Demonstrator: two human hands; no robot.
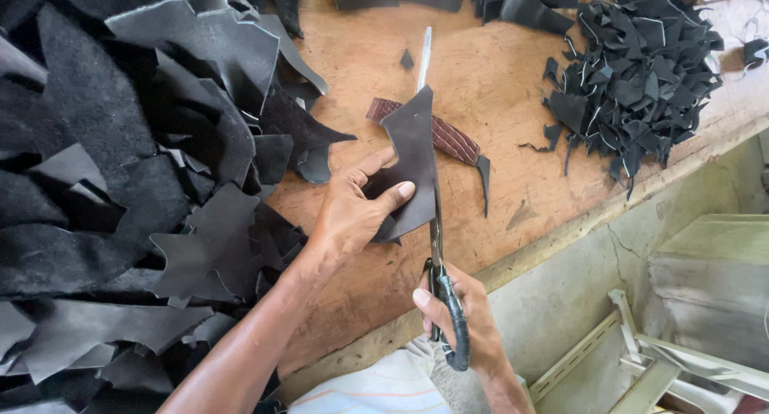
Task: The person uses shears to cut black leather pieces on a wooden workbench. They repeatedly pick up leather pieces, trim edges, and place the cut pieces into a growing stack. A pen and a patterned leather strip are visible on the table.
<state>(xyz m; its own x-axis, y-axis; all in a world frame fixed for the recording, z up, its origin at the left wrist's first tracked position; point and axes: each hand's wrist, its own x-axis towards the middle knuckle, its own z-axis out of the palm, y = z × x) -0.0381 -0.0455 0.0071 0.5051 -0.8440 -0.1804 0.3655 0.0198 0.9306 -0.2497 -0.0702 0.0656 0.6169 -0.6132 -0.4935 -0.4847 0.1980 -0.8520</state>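
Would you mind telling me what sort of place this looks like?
Probably a leather-cutting workshop. The left hand holds a dark leather piece while the right hand works long scissors along it, over a worn wooden bench with big hides and a heap of offcuts.

Big heap of black leather pieces (120, 182), smaller pile of black offcuts (641, 78), brown textured strip (452, 138), wooden table (497, 70), metal frame (641, 358) on concrete floor (561, 302)

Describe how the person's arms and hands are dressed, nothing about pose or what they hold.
Both are bare: the left hand and right hand wear no gloves, rings, or watch. No sleeves cover either forearm within view. Fingernails are short and unpainted.
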